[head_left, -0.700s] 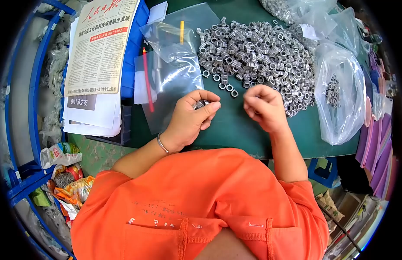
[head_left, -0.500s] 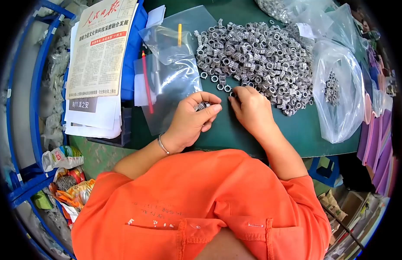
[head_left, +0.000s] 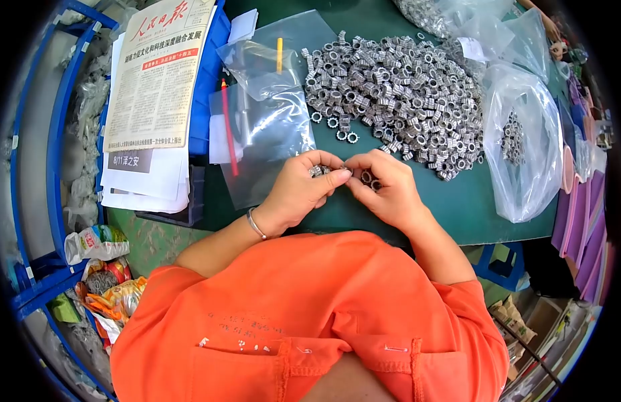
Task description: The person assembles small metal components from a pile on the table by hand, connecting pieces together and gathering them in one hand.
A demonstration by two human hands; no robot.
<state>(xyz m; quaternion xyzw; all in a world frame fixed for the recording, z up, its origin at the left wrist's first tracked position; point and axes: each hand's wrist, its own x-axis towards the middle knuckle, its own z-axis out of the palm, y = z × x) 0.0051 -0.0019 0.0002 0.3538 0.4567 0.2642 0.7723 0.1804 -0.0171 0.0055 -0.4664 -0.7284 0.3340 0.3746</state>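
Observation:
My left hand (head_left: 293, 191) is closed around several small toothed metal rings (head_left: 318, 171), partly showing between its fingers. Fingertips of both hands meet just in front of the pile. My right hand (head_left: 394, 191) is curled, with more metal rings (head_left: 369, 179) visible inside its fingers. Beyond the hands, a large pile of the same metal rings (head_left: 404, 87) lies on the green table (head_left: 457, 218). A few loose rings (head_left: 352, 137) rest at its near left edge. What exactly the fingertips pinch is hidden.
Clear plastic bags (head_left: 267, 120) lie left, with a red pencil (head_left: 228, 134) and a yellow stick (head_left: 279, 55). A newspaper (head_left: 149, 100) leans on a blue bin (head_left: 213, 74). At right, a clear bag (head_left: 521, 187) holds rings. Another person's hand (head_left: 550, 28) shows far right.
My right hand has drawn back from the pile's edge toward my left hand, now with rings showing in its fingers. The fingertips now meet. My left hand stays nearly in place.

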